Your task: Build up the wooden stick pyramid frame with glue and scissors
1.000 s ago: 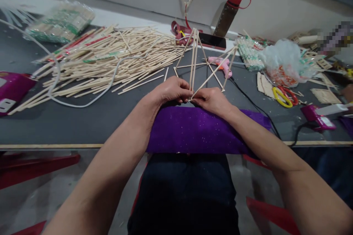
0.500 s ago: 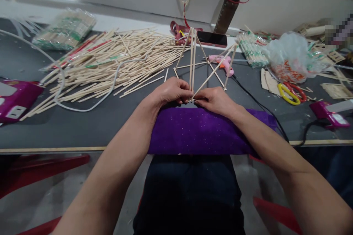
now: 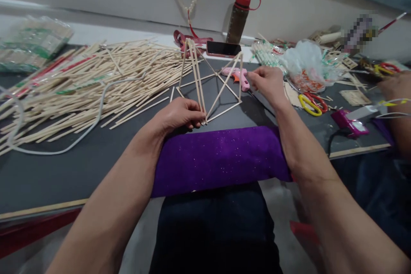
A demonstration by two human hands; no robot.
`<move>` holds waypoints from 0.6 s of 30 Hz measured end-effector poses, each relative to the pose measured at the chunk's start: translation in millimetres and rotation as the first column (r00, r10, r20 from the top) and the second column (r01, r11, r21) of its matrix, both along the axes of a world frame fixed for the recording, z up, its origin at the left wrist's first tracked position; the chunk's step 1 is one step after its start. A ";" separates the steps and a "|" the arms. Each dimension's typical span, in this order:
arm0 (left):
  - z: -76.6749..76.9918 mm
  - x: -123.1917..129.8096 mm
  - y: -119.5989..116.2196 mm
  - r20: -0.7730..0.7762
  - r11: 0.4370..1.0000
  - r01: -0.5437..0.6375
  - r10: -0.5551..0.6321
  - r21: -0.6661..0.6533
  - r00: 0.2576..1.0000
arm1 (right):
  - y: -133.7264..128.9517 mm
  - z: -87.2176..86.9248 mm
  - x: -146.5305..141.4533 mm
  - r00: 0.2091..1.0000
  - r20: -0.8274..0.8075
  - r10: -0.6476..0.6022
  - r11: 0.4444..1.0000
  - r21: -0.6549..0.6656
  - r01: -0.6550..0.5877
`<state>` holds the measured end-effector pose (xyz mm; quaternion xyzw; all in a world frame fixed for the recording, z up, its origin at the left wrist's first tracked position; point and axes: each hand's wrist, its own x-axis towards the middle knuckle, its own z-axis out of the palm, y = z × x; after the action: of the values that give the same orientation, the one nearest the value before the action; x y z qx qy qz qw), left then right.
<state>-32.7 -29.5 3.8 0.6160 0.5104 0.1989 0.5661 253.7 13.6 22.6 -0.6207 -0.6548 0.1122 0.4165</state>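
A frame of thin wooden sticks point(image 3: 222, 90), glued into triangles, stands on the grey table. My left hand point(image 3: 184, 113) is closed on its near bottom corner, thumb and fingers pinching the sticks where they meet. Behind the frame's right side lies a pink glue gun point(image 3: 235, 73), with its handle pointing toward me. My right hand point(image 3: 268, 85) is just right of that handle, fingers partly bent and holding nothing visible; whether the fingertips touch the glue gun I cannot tell. A purple cloth point(image 3: 218, 158) lies at the table's front edge, beneath my wrists.
Loose wooden sticks point(image 3: 128, 81) spread across the left, crossed by a white cable. At the back stand a bottle point(image 3: 237, 21) and a phone point(image 3: 224, 48). Yellow-and-red scissors point(image 3: 311, 105), a plastic bag point(image 3: 305, 66) and a purple power socket point(image 3: 349, 123) are rightward. Another person's hand point(image 3: 398, 90) shows far right.
My right hand has let go of the frame's near corner and moved right and away from me to the glue gun. My left hand keeps its hold. The view has turned right.
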 end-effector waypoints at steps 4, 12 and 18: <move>1.1 0.3 -0.2 -0.021 1.000 -0.008 0.008 -0.013 1.000 | 43.5 2.8 12.9 0.970 0.202 -0.137 0.989 -0.035 0.147; -0.1 -0.2 0.6 -0.019 1.000 0.006 -0.006 -0.001 1.000 | 75.4 -20.5 5.3 0.922 0.378 -0.082 0.882 -0.403 0.244; -1.9 -1.1 1.6 -0.018 1.000 0.005 -0.005 0.005 1.000 | 66.6 -19.5 23.8 0.939 -0.240 -0.248 0.941 -0.289 0.175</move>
<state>-33.8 -27.9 1.8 0.6203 0.5135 0.1932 0.5605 277.6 80.2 3.0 -0.7164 -0.4992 0.2365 0.4262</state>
